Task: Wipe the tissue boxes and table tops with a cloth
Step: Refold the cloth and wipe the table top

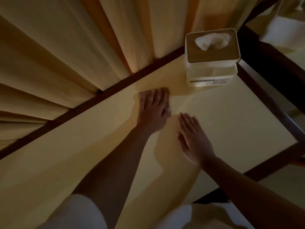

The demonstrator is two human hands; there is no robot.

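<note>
While the left hand [153,108] presses flat, fingers straight, on what seems the cloth [165,90] near the far edge of the tabletop [231,116] and the right hand [193,138] rests spread beside it, a wide sweep could nudge the tissue box [212,63] off its corner.

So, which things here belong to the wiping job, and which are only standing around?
For the job: cloth, mostly under the left hand; tissue box; table top; right hand, flat on the table top.

Just there: curtain behind the table top; white sleeve.
</note>
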